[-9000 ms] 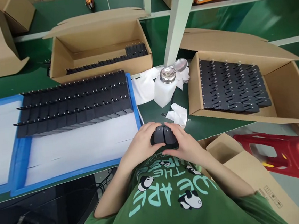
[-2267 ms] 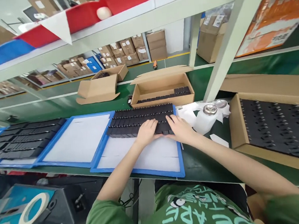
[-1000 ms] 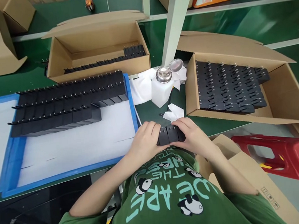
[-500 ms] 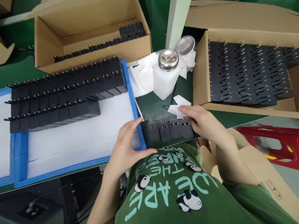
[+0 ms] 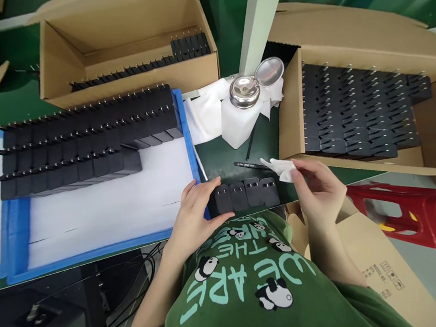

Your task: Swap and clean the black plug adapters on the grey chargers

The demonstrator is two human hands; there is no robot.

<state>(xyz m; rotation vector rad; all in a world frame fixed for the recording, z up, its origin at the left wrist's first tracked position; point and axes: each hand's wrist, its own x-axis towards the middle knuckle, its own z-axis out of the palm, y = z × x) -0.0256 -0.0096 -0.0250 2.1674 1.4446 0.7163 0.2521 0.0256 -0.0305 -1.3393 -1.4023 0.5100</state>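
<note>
Several black plug adapters [image 5: 238,196] stand in a short row at the table's front edge, metal prongs facing up. At the left end of that row, my left hand [image 5: 198,203] has thumb and fingers spread around the nearest adapter; whether it touches cannot be made out. My right hand [image 5: 317,185] pinches a crumpled white wipe [image 5: 281,168] between thumb and fingers, to the right of the row and slightly above the table. Black tweezers [image 5: 246,165] lie behind the adapters, partly under the wipe.
A white pump bottle [image 5: 237,123] with its metal lid raised stands behind, beside white cloths [image 5: 204,114]. To the left, a blue-rimmed tray [image 5: 192,150] bears rows of adapters. Cardboard boxes [image 5: 130,84] with adapters stand behind and at right. A red stool [image 5: 416,212] is at lower right.
My right hand has picked the white wipe up off the table and drawn it right, uncovering the tweezers. My left hand has moved right, up to the adapter row.
</note>
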